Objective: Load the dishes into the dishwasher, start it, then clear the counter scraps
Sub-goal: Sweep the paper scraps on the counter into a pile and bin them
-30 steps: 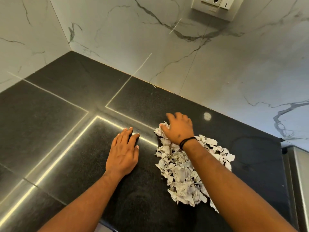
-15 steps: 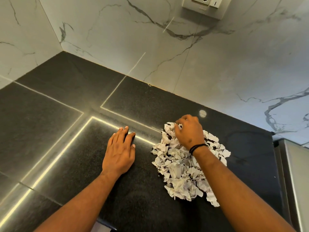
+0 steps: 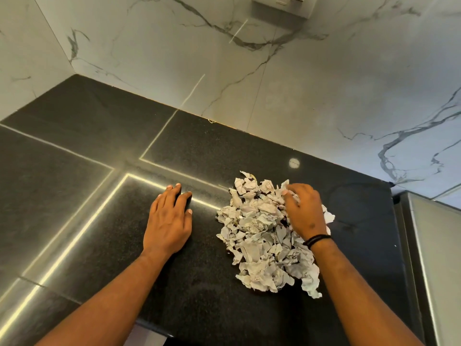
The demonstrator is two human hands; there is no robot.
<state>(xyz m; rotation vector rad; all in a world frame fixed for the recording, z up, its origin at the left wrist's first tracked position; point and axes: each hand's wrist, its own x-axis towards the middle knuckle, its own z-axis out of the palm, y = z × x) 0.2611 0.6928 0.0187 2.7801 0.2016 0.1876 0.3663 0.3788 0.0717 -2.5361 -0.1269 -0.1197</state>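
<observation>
A heap of crumpled grey-white paper scraps (image 3: 259, 236) lies on the black stone counter (image 3: 87, 158), right of centre. My right hand (image 3: 303, 211) sits on the heap's far right side, its fingers curled down into the scraps and partly buried in them. A black band circles that wrist. My left hand (image 3: 169, 218) lies flat on the bare counter a short way left of the heap, fingers straight and together, touching no paper.
White marble-look walls meet in a corner at the back left. A socket plate (image 3: 282, 6) hangs on the wall at the top. A steel surface (image 3: 431, 245) adjoins the counter's right end. The counter's front edge runs just below my forearms.
My right hand has moved from the heap's far left end toward its right side, dragging scraps together, and its fingers have curled in. The left hand has stayed flat in place.
</observation>
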